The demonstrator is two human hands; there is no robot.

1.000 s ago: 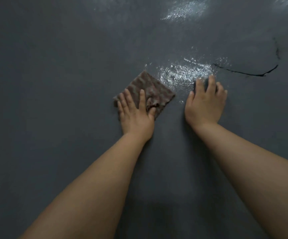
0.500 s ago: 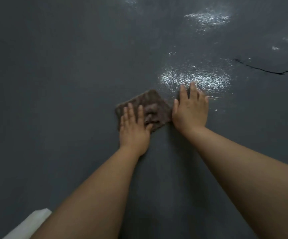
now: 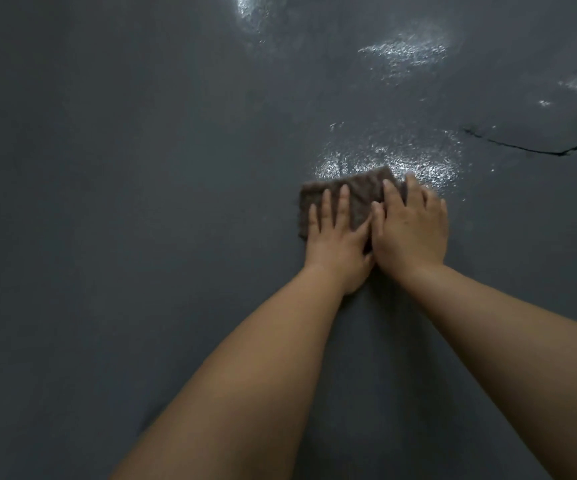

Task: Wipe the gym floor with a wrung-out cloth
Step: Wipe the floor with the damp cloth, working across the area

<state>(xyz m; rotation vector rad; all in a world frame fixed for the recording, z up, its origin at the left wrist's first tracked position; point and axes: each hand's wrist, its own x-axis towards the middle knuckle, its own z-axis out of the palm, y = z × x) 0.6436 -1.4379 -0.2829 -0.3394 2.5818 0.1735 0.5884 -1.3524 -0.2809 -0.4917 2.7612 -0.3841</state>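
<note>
We see a brown cloth lying flat on the dark grey gym floor, at the near edge of a glistening wet patch. Both hands press on it, side by side and touching. The left hand lies flat with fingers straight and slightly spread; the right hand covers the cloth's right part, its fingers straight, its outer fingers blurred. The cloth's near edge is hidden under the palms. A dark crack runs through the floor, far right.
</note>
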